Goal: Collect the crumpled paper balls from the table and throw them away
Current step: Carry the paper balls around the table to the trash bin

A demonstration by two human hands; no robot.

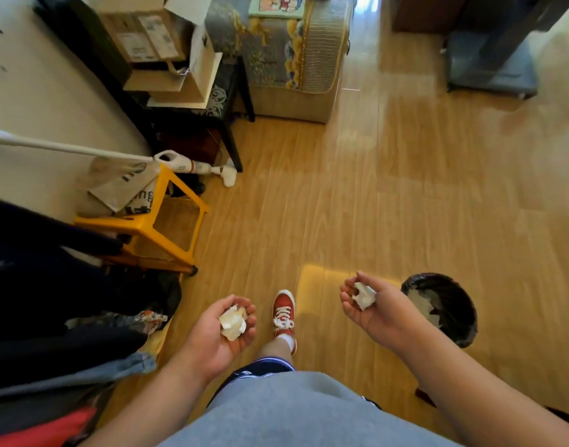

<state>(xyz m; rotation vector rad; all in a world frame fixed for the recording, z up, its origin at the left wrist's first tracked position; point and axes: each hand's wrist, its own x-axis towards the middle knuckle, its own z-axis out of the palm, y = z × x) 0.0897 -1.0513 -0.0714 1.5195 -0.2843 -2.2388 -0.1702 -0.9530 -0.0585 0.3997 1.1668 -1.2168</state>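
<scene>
Now the right hand [370,304] and left hand [225,327] are each cupping a paper ball [363,295]; both should be swinging over the bin [444,308] before loosening.

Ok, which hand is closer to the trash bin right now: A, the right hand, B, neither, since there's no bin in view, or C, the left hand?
A: the right hand, cupping a paper ball, is just beside the black-lined trash bin, while the left hand holds its ball farther away.
</scene>
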